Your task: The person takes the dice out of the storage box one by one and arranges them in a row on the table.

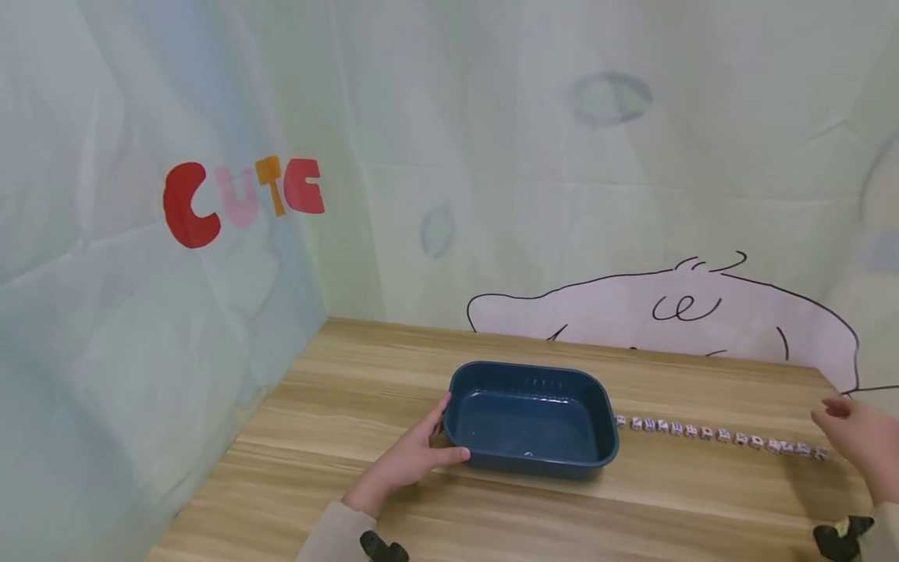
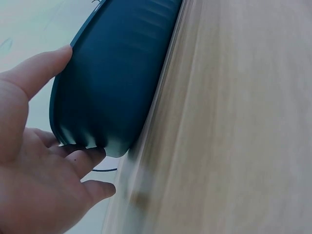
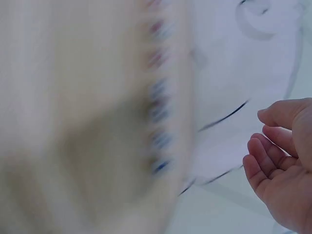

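Note:
A dark blue rectangular basin (image 1: 534, 421) with rounded corners stands on the table, a tiny light speck on its floor. My left hand (image 1: 414, 459) grips its left end, thumb at the near side and fingers around the far side; the left wrist view shows the thumb at the rim of the basin (image 2: 112, 73). To the right of the basin runs a line of small white dice (image 1: 723, 435) with blue and red pips. Over the right end of this line my right hand (image 1: 860, 437) hovers, fingers loosely bent and nothing between them in the right wrist view.
The wooden table (image 1: 337, 406) meets a pale fabric backdrop (image 1: 492, 156) at the back and left. Coloured letters (image 1: 191, 207) and a line-drawn cartoon figure (image 1: 674, 312) are printed on it. Both forearms carry black wrist mounts (image 1: 843, 537).

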